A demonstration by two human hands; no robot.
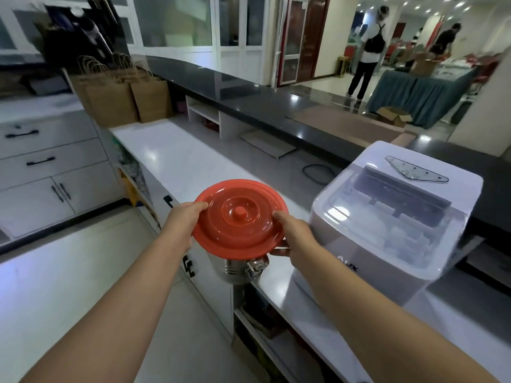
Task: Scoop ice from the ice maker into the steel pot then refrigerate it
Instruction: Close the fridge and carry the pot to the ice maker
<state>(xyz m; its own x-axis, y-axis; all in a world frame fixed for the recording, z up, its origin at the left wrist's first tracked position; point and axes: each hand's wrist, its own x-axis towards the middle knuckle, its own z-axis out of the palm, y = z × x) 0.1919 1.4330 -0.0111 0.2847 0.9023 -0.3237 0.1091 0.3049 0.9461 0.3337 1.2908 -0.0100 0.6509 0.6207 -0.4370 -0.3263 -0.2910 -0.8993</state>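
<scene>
A steel pot (235, 269) with a round red lid (240, 218) is held in the air at the front edge of the white counter (177, 158). My left hand (184, 221) grips the pot's left side under the lid rim, thumb on the lid. My right hand (293, 234) grips the right side, thumb on the lid and fingers below the rim. A metal clasp (258, 268) shows on the pot's front. The white ice maker (392, 217) stands just right of the pot, its clear lid closed, ice visible inside.
A raised black bar top (249, 89) runs behind the counter. Brown paper bags (124, 98) stand at the counter's far end. A black cable (318, 172) lies near the ice maker. White drawers (47, 161) are on the left. Two people stand far right.
</scene>
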